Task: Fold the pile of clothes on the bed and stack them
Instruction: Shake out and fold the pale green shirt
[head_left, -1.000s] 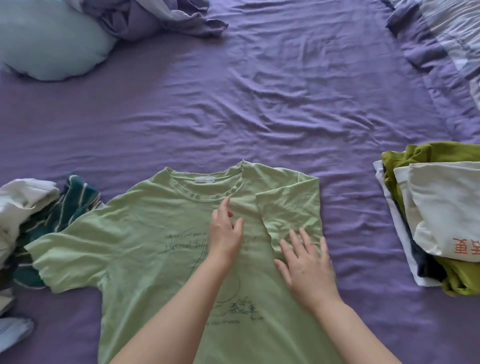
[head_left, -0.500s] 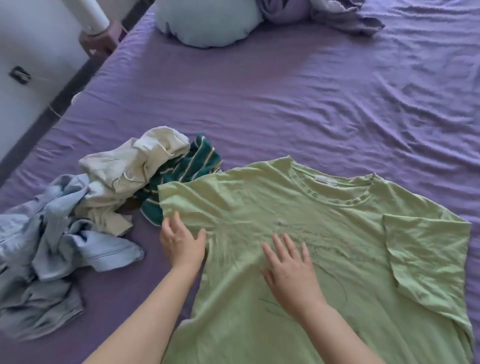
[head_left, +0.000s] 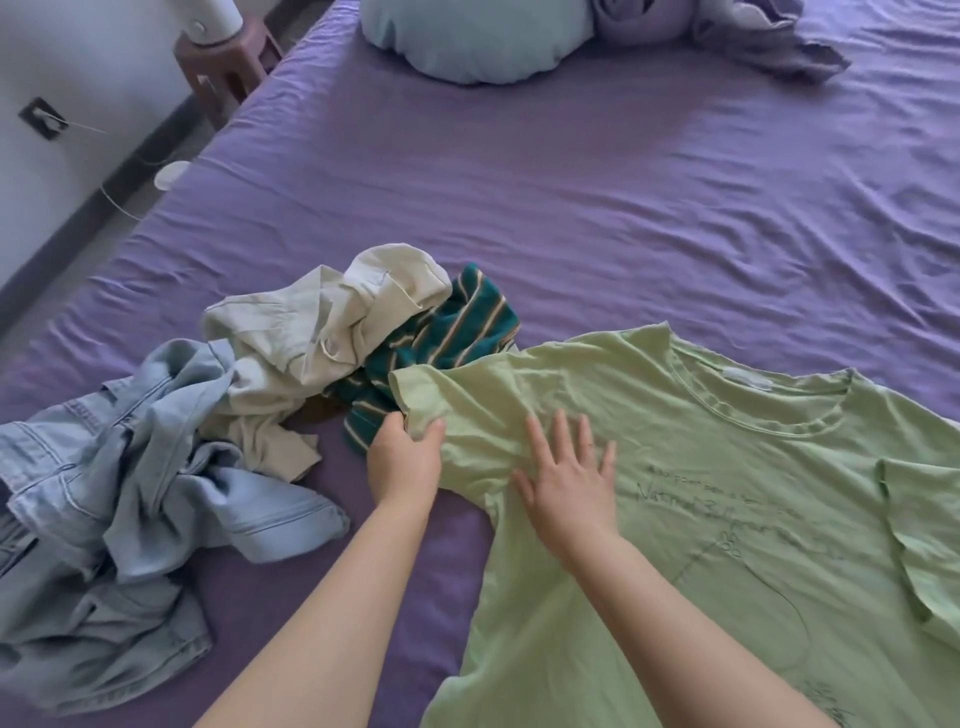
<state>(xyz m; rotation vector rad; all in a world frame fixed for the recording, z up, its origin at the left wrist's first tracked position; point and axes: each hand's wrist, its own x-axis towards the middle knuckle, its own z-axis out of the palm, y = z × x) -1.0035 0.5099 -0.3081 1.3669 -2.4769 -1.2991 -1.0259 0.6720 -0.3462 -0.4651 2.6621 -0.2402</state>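
Observation:
A light green T-shirt (head_left: 701, 519) with dark print lies flat on the purple bed (head_left: 571, 208), its right sleeve folded inward. My left hand (head_left: 402, 457) pinches the hem of the shirt's left sleeve. My right hand (head_left: 569, 480) presses flat with spread fingers on the shirt just beside that sleeve. To the left sits the unfolded pile: a cream garment (head_left: 322, 338), a dark green striped garment (head_left: 447, 343) and a light blue denim piece (head_left: 130, 493).
A pale blue pillow (head_left: 478, 36) and a bunched purple cover (head_left: 727, 36) lie at the head of the bed. Beyond the bed's left edge are a brown stool (head_left: 223, 62), a white wall and the floor.
The view has swung left, so the folded stack at the right is out of sight. My left hand went from the shirt's chest to its left sleeve and took hold of the hem.

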